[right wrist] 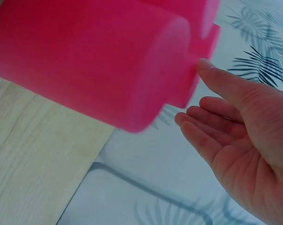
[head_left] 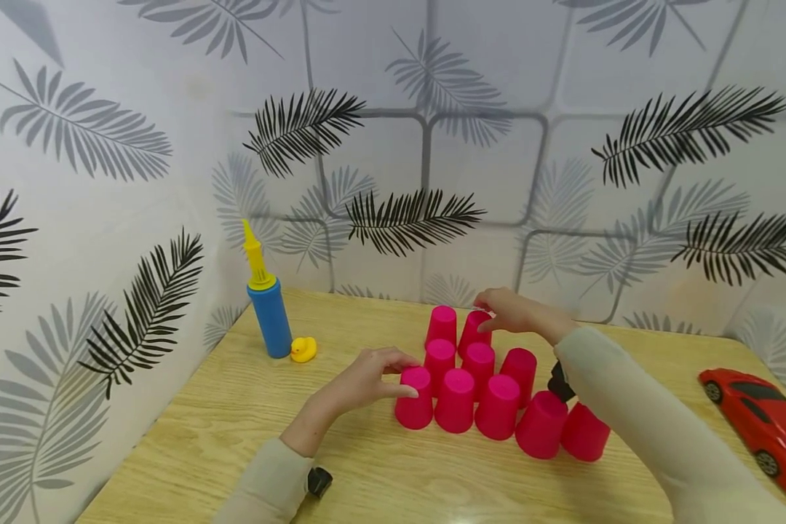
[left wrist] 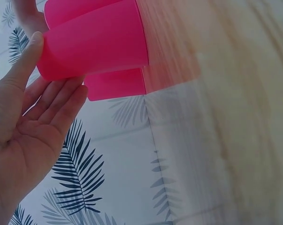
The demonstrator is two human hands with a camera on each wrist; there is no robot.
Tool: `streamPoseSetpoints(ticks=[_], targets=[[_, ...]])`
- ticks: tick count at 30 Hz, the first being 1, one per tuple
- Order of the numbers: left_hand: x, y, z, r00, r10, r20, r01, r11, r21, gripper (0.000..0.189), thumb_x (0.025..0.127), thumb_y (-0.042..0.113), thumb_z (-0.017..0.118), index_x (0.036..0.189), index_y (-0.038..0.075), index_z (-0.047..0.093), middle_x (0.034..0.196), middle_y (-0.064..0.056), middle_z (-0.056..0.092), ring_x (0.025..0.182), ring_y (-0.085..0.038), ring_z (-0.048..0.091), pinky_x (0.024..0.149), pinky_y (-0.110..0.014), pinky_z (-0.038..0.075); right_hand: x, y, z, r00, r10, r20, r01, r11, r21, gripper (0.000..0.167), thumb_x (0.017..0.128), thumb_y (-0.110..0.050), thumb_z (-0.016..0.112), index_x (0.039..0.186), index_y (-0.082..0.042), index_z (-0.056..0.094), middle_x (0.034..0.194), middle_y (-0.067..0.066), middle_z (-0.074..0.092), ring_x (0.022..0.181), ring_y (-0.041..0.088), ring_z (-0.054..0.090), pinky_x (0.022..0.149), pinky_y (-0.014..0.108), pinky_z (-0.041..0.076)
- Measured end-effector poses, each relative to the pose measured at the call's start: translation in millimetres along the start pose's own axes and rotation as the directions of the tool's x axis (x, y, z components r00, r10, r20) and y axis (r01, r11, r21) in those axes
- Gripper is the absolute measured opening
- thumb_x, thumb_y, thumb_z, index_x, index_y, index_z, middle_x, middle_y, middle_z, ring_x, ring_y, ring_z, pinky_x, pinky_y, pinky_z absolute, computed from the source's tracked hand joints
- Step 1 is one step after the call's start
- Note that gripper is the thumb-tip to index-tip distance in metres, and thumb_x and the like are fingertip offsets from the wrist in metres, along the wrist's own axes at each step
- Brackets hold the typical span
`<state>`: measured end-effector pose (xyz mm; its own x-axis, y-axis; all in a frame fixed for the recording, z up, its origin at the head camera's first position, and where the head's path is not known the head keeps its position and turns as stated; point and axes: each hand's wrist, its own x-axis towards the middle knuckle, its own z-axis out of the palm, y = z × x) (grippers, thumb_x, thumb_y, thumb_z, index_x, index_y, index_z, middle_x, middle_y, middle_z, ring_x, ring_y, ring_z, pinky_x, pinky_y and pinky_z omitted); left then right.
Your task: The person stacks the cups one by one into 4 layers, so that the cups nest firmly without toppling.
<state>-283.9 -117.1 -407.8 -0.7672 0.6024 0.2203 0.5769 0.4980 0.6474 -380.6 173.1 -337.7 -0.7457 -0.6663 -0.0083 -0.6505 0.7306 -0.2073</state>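
Note:
Pink cups stand upside down in staggered rows on the table. My left hand is at the front-left cup, thumb on its near side and fingers reaching behind it. In the left wrist view, the thumb tip rests at that cup's closed end, while the other fingertips are partly hidden behind it. At the back row, my right hand reaches over the right-hand cup. The right wrist view shows its fingers extended and spread from the thumb, whose tip is right at a cup's edge.
A blue and yellow hand pump stands at the back left, with a yellow rubber duck beside it. A red toy car sits at the right. Behind the table rises a leaf-patterned wall. Several cups stand under the right forearm.

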Motion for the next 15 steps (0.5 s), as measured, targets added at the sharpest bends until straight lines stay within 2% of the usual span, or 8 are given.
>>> streamPoseSetpoints(ticks=[3, 7, 11, 15], targets=[[2.2, 1.5, 2.8, 1.0, 0.006, 0.01, -0.006, 1.0, 0.01, 0.046, 0.084, 0.027, 0.076, 0.124, 0.006, 0.065, 0.115, -0.007, 0.071, 0.103, -0.019, 0.067, 0.097, -0.037, 0.056, -15.5, 1.7, -9.0, 0.999, 0.036, -0.04, -0.034, 0.999, 0.035, 0.043, 0.088, -0.015, 0.071, 0.118, 0.011, 0.058, 0.113, 0.027, 0.064, 0.104, 0.04, 0.061, 0.094, 0.052, 0.053], [3.9, 4.2, 3.0, 1.0, 0.018, 0.018, -0.019, 0.999, 0.034, 0.046, 0.083, 0.026, 0.077, 0.123, 0.006, 0.065, 0.114, -0.007, 0.071, 0.103, -0.02, 0.067, 0.096, -0.036, 0.056, -42.3, 4.0, -24.7, 0.988, 0.047, -0.15, -0.042, 0.998, 0.036, 0.044, 0.088, -0.016, 0.071, 0.12, 0.011, 0.058, 0.114, 0.026, 0.065, 0.104, 0.04, 0.062, 0.093, 0.053, 0.053], [4.4, 3.7, 0.2, 1.0, 0.012, 0.013, -0.012, 0.999, 0.053, 0.045, 0.082, 0.028, 0.078, 0.12, 0.007, 0.067, 0.111, -0.006, 0.072, 0.101, -0.019, 0.068, 0.094, -0.038, 0.057, -77.5, 4.1, -37.0, 0.969, 0.097, -0.225, -0.085, 0.994, 0.063, 0.047, 0.088, -0.017, 0.072, 0.124, 0.01, 0.057, 0.12, 0.026, 0.064, 0.108, 0.041, 0.062, 0.096, 0.054, 0.052], [2.5, -1.2, -8.2, 1.0, -0.02, -0.013, 0.02, 0.999, 0.046, 0.044, 0.081, 0.03, 0.08, 0.117, 0.008, 0.068, 0.108, -0.005, 0.072, 0.097, -0.018, 0.067, 0.092, -0.04, 0.057, -115.5, 4.4, -37.6, 0.954, 0.164, -0.251, -0.132, 0.981, 0.139, 0.05, 0.089, -0.019, 0.071, 0.128, 0.007, 0.056, 0.124, 0.026, 0.063, 0.114, 0.043, 0.061, 0.1, 0.057, 0.049]])
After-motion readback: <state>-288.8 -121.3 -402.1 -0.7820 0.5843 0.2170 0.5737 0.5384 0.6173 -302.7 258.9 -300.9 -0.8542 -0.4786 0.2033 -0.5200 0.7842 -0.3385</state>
